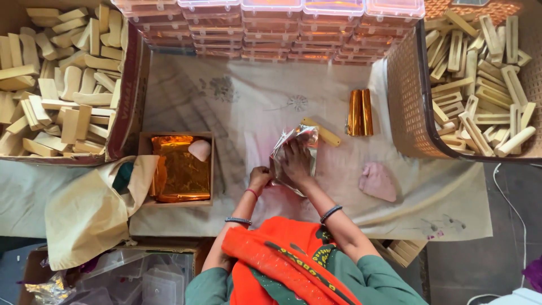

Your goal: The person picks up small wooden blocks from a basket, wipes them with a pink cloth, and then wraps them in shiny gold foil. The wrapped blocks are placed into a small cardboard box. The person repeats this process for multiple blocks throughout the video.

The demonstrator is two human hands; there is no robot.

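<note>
A crinkled sheet of silver foil (293, 155) lies near the middle of the bench (237, 107), on a pale printed cloth. The right hand (297, 164) presses flat on top of it, fingers spread and bent over the foil. The left hand (260, 177) pinches the foil's near left edge, fingers closed on it. A single yellow wooden stick (322, 132) pokes out from under the foil's far right corner, touching it.

Just to the right of the stick stand two rolls of orange-gold foil (359, 112), side by side and touching. One pink cloth pad (377, 182) lies nearer the person, to the right of the right forearm, apart from the foil. To the left, one shallow cardboard tray (145, 169) holds a stack of orange foil sheets with a pale pink lump on its far right corner.

Farther out, a cardboard box (131, 96) on the left and a brown plastic basket (407, 96) on the right are both heaped with pale wooden pieces, too many to count. Five stacks of clear plastic cases (271, 28) line the far edge.

Open cloth lies between the foil and the far cases, and between the tray and the hands; the basket wall closes in the right side, the box the left.
</note>
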